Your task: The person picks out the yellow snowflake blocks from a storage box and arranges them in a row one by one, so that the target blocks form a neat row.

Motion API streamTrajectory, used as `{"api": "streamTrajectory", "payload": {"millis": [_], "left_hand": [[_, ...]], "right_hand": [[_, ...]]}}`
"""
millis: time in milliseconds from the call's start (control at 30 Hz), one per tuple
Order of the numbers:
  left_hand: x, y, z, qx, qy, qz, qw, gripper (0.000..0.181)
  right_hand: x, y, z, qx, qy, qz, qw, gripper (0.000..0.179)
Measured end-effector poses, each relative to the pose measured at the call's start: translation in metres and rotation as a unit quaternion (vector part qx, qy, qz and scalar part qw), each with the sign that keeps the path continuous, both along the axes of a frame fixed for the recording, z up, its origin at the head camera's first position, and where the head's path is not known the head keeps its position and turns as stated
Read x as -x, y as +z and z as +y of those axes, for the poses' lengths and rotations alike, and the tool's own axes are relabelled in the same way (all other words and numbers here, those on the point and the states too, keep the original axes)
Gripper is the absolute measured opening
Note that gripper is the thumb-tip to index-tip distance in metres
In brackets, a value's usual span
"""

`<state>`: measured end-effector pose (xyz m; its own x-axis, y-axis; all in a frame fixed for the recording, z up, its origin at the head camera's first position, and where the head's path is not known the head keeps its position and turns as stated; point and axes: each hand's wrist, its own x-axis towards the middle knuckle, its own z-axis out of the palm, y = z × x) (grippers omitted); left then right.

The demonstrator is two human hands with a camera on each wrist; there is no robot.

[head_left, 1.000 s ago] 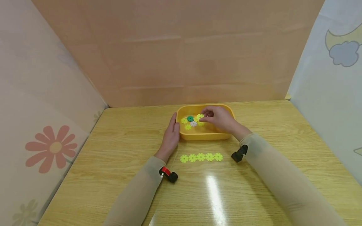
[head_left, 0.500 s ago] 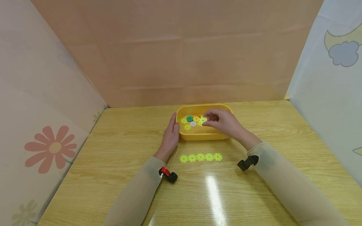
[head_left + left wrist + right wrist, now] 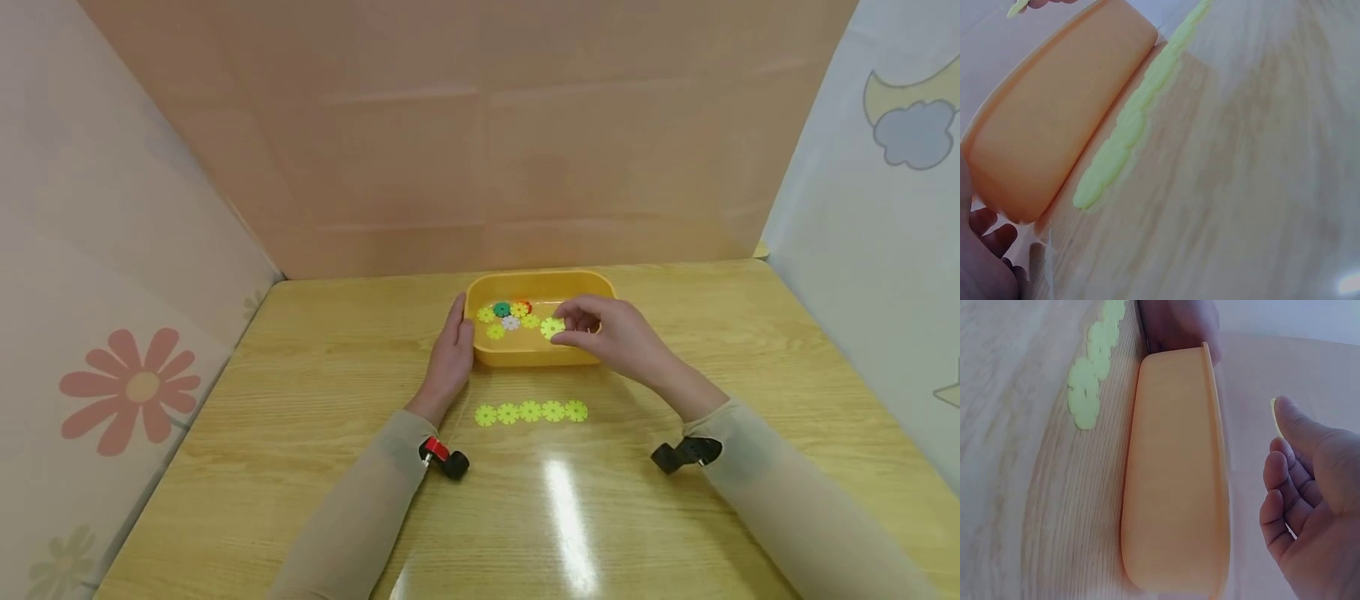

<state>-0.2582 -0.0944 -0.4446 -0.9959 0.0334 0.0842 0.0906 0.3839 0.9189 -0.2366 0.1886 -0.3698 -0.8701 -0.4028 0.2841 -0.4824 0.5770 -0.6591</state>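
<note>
In the head view a yellow plastic tub [image 3: 536, 358] holds several flower-shaped plastic discs: yellow ones, a green disc [image 3: 502, 309], a white disc [image 3: 511, 322] and a partly covered red one. My right hand [image 3: 618, 333] pinches a yellow flower-shaped disc [image 3: 552, 327] between thumb and fingertips, above the tub's right part. The right wrist view shows this disc edge-on, raised past the tub's rim. Against the tub's left wall rests my left hand [image 3: 451, 350], with straight fingers along the outside and the thumb beside them.
On the wooden table [image 3: 300, 400], nearer than the tub, lies a left-to-right row of several yellow flower-shaped discs [image 3: 531, 411], touching or joined. An orange-brown panel [image 3: 480, 167] stands behind the tub. Patterned white panels bound both sides.
My right hand has drawn back rightward and nearer, carrying the yellow disc away from the pile in the tub. The left hand stays on the tub's left side.
</note>
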Motion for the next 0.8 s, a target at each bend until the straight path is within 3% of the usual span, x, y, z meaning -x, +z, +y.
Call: {"api": "streamTrajectory", "payload": {"millis": [800], "left_hand": [[-0.002,0.001,0.000,-0.005,-0.004,0.000,1.0000,0.062]], "right_hand": [[-0.040,-0.001,0.046,-0.018,-0.002,-0.030,0.9994,0.022]]}}
